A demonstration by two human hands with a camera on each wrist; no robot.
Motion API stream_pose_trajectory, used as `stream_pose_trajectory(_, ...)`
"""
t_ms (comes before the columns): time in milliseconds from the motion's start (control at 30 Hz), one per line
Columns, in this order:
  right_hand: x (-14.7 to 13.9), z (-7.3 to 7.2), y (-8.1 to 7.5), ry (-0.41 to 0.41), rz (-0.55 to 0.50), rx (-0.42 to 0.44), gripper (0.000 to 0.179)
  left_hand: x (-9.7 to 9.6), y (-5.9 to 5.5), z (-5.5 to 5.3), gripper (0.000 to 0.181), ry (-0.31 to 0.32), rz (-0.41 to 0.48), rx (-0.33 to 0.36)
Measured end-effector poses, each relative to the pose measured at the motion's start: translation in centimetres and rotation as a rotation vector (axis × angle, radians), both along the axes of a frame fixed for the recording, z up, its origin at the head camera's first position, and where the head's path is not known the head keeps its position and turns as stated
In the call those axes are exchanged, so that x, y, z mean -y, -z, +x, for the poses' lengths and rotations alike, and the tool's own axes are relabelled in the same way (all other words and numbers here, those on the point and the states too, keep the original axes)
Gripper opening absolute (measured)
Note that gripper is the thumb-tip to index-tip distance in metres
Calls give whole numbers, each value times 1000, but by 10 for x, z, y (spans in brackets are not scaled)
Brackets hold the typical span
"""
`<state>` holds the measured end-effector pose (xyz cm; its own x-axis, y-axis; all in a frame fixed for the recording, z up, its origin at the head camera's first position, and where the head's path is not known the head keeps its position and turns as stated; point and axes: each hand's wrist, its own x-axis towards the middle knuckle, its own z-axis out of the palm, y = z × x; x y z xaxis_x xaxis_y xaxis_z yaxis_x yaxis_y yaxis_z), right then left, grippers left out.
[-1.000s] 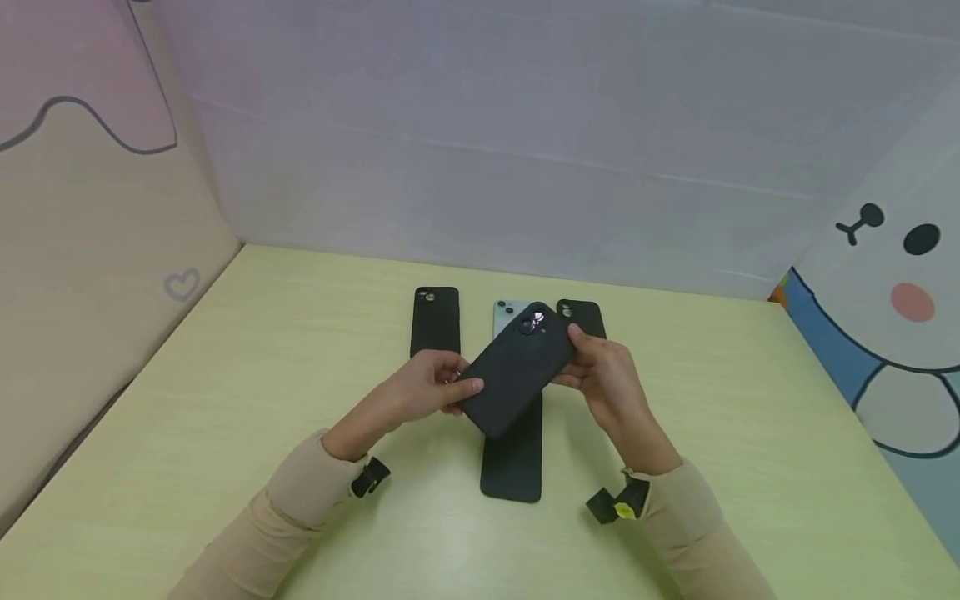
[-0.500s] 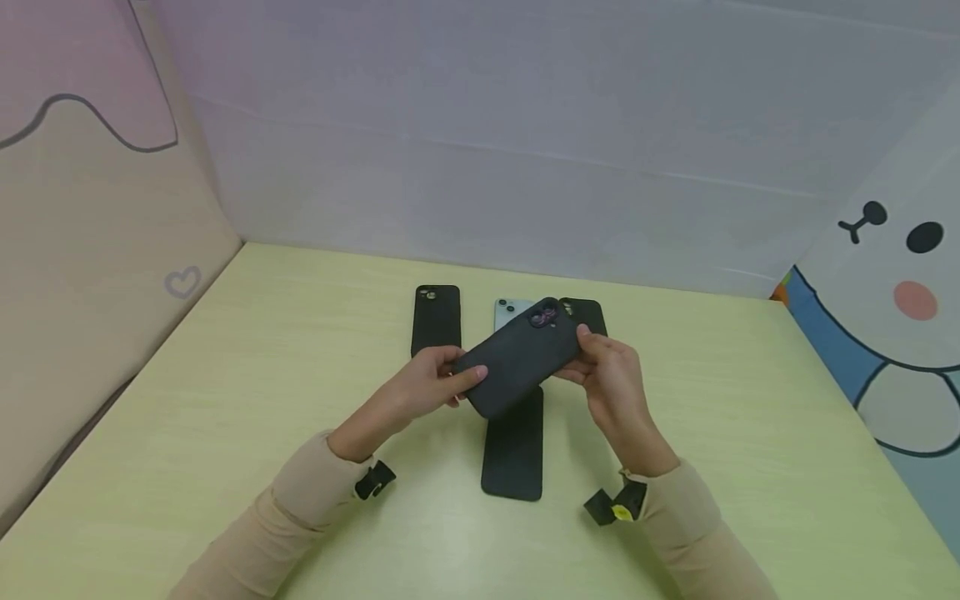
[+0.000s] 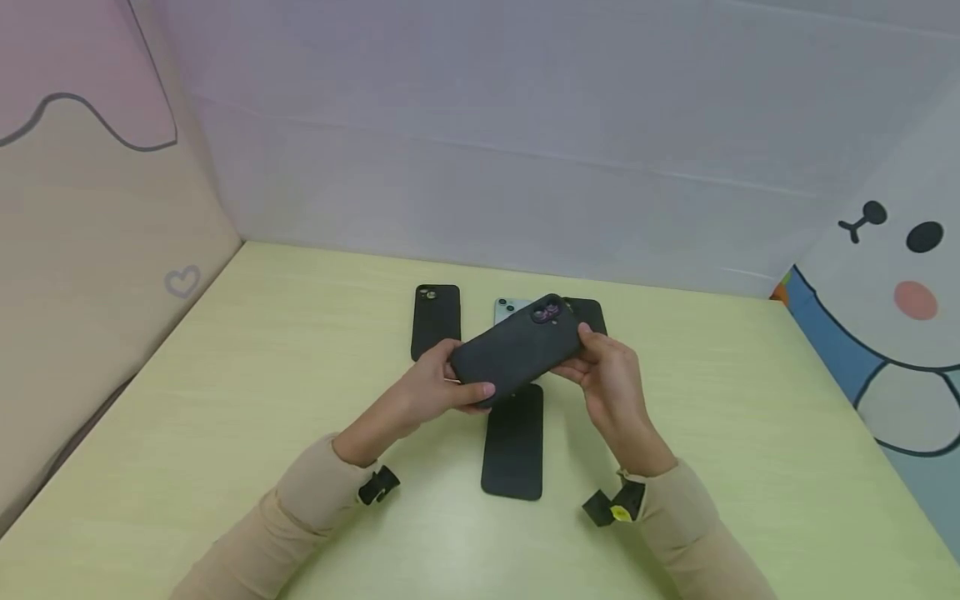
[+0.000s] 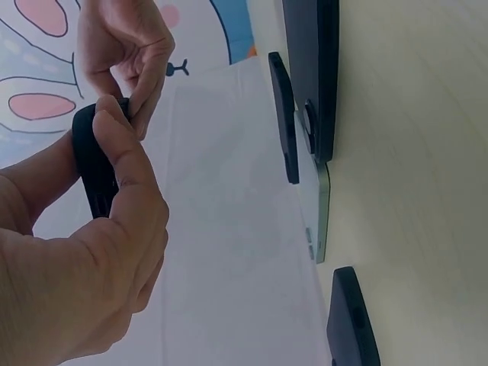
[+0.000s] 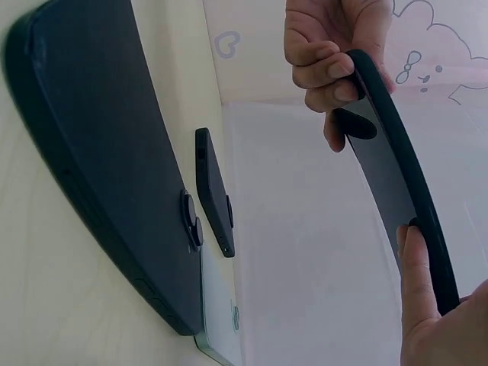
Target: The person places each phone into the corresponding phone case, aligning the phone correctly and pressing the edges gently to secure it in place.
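A phone in a black case (image 3: 517, 350) is held above the table, tilted, its back and camera lenses facing up in the head view. My left hand (image 3: 435, 379) grips its lower left end, thumb on the back and fingers beneath. My right hand (image 3: 611, 379) pinches the right edge near the camera end. The right wrist view shows the case rim (image 5: 404, 168) and the glossy front, with thumb and fingers at both ends. Below the held phone, another black-cased phone (image 3: 513, 454) lies face down on the table, its far end hidden.
Behind, a black-cased phone (image 3: 437, 321) lies at the left and another (image 3: 591, 315) at the right, partly covered. A pale green phone (image 3: 512, 307) shows between them. The pale wooden table (image 3: 262, 350) meets a white wall sheet (image 3: 480, 167) at the back.
The held phone has turned toward level, its lower left end rising. My left hand has shifted slightly up and right along with it; the right hand stays nearly in place.
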<state>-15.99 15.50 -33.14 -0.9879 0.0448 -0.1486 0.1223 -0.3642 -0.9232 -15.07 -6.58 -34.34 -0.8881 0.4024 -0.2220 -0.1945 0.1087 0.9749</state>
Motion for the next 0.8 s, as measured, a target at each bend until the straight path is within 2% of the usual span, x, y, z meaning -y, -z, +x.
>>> stream_pose_trajectory(167, 1, 0, 0, -39, -7, -7, 28, 0, -2, 1, 64, -39, -77, -48)
stream_pose_trajectory(367, 1, -1, 1, -78, -13, -14, 24, 5, -5, 0, 62, -42, -132, -89)
stream_pose_trajectory(567, 0, -1, 2, -107, 26, -41, 25, 12, -9, -2, 62, 1, -122, -108)
stream_pose_trajectory(800, 0, -2, 3, -90, 103, -52, 21, 18, -12, -4, 65, 79, -133, -99)
